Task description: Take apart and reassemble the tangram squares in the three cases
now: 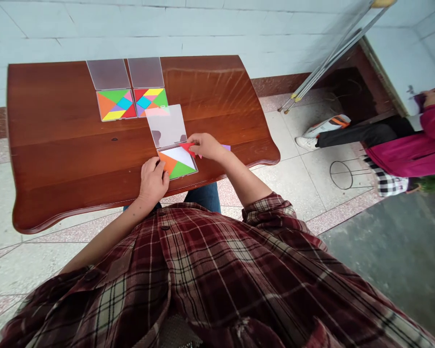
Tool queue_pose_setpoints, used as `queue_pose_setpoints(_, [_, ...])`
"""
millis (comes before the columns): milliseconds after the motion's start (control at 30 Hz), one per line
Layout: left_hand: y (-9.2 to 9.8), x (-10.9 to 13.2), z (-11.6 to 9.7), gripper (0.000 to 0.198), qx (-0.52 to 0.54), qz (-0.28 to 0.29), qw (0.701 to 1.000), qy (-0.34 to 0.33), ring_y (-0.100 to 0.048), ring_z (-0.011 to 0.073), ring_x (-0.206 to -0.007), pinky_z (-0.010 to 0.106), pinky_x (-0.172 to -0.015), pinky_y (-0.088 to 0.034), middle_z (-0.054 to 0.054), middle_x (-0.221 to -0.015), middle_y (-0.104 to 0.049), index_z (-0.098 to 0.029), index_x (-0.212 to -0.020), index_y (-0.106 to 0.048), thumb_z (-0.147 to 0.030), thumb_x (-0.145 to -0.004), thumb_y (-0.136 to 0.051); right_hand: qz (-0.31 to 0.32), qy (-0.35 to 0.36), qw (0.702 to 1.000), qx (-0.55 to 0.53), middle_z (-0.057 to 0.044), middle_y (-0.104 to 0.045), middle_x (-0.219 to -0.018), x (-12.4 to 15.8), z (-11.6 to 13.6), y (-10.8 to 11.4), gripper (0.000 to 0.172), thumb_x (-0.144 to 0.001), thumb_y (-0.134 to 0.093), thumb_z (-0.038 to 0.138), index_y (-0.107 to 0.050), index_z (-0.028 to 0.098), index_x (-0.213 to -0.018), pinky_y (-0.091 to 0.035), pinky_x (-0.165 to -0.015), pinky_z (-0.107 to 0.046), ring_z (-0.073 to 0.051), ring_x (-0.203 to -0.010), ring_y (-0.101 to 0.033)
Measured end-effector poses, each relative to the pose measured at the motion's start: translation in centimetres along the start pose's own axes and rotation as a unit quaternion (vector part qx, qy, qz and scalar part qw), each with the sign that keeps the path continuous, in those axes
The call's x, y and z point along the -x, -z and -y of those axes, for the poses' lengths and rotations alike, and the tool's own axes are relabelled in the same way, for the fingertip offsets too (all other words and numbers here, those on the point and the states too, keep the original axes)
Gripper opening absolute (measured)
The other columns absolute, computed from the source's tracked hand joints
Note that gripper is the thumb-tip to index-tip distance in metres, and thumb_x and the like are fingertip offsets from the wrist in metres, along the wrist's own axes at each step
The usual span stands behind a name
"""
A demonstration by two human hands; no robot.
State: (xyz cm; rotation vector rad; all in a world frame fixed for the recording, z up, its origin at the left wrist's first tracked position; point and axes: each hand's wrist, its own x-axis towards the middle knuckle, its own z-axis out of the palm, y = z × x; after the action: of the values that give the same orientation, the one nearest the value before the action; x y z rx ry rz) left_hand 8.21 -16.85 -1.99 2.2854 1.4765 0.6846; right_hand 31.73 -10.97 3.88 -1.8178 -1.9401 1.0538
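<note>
My right hand [205, 147] pinches a red tangram piece [187, 148] just above the near end of an open tangram case [177, 162]. A purple piece [226, 148] lies on the table beyond my right hand, partly hidden by it. In the case, an orange piece [167, 163] and a green piece [183, 169] flank a bare white area. My left hand [153, 180] rests against the case's near left corner, and its clear lid [166, 125] lies open behind. Farther back lie several filled multicoloured tangram squares [115, 105].
A polished reddish-brown wooden table [58, 125] holds everything, with clear lids [108, 74] at its far edge. To the right, beyond the table, a person in a magenta jacket [413, 145] sits low. Metal poles [333, 53] lean against the wall, and a wire stand [348, 174] stands on the floor.
</note>
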Motion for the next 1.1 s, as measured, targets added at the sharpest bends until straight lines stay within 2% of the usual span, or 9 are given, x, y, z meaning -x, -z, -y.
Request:
queue_pose_setpoints(100, [0.0,0.0,0.0,0.034,0.000,0.004,1.000,-0.001,-0.052,0.0338,-0.124,0.053,-0.110,-0.040,0.017,-0.130,-0.058,-0.016,-0.114,-0.064,-0.027,-0.087,-0.047,0.033,-0.009,0.999,-0.003,0.000,-0.066,-0.076,-1.2,0.5,-1.6,0.016,-0.081,-0.055,0.015,-0.068,0.015,-0.090,-0.044,-0.069,-0.026,-0.013,-0.070,-0.057])
queue_pose_setpoints(233, [-0.1,0.0,-0.1,0.034,0.000,0.001,1.000,-0.003,-0.052,0.0335,-0.125,0.053,-0.110,-0.040,0.017,-0.130,-0.058,-0.017,-0.114,-0.065,-0.026,-0.087,-0.047,0.027,-0.008,0.998,0.057,-0.001,-0.067,-0.082,-1.7,0.9,-1.5,0.020,-0.080,-0.058,0.015,-0.069,0.014,-0.097,-0.043,-0.071,-0.027,-0.013,-0.073,-0.056])
queue_pose_setpoints(400, [0.0,0.0,-0.2,0.034,-0.005,0.005,1.000,-0.004,-0.051,0.0343,-0.125,0.054,-0.110,-0.041,0.018,-0.131,-0.058,-0.015,-0.113,-0.065,-0.026,-0.087,-0.047,-0.028,-0.024,0.988,0.147,-0.008,-0.070,-0.101,-0.7,1.8,-0.2,0.029,-0.085,-0.053,0.009,-0.068,0.015,-0.109,-0.045,-0.080,-0.030,-0.019,-0.087,-0.061])
queue_pose_setpoints(500, [0.0,0.0,-0.3,0.033,-0.004,0.002,1.000,-0.003,-0.052,0.0337,-0.125,0.053,-0.110,-0.041,0.017,-0.130,-0.059,-0.016,-0.113,-0.065,-0.025,-0.086,-0.047,-0.057,-0.026,0.979,0.192,-0.011,-0.068,-0.113,0.1,2.2,-0.6,0.030,-0.089,-0.051,0.010,-0.067,0.015,-0.113,-0.047,-0.086,-0.033,-0.023,-0.098,-0.062])
queue_pose_setpoints(700, [0.0,0.1,-0.3,0.034,-0.018,0.001,1.000,-0.009,-0.053,0.0339,-0.124,0.052,-0.110,-0.041,0.018,-0.131,-0.059,-0.013,-0.113,-0.065,-0.025,-0.087,-0.046,-0.009,-0.005,0.975,0.222,-0.014,-0.063,-0.124,0.8,2.8,-2.8,0.037,-0.090,-0.063,0.023,-0.061,0.015,-0.126,-0.048,-0.091,-0.036,-0.026,-0.105,-0.062])
queue_pose_setpoints(867, [0.0,0.1,-0.2,0.034,-0.013,0.002,1.000,-0.007,-0.052,0.0335,-0.125,0.053,-0.110,-0.040,0.017,-0.131,-0.059,-0.015,-0.115,-0.064,-0.025,-0.087,-0.047,-0.034,-0.015,0.974,0.224,-0.013,-0.064,-0.120,0.1,2.4,-2.9,0.031,-0.092,-0.058,0.021,-0.061,0.015,-0.122,-0.048,-0.089,-0.036,-0.026,-0.103,-0.062])
queue_pose_setpoints(1100, [0.0,0.1,-0.3,0.032,-0.023,-0.004,1.000,-0.012,-0.053,0.0332,-0.123,0.052,-0.110,-0.041,0.017,-0.129,-0.059,-0.015,-0.112,-0.064,-0.025,-0.087,-0.046,-0.077,0.020,0.980,0.184,-0.010,-0.066,-0.111,-0.5,0.3,-3.1,0.025,-0.089,-0.062,0.021,-0.063,0.016,-0.114,-0.046,-0.088,-0.036,-0.024,-0.100,-0.061])
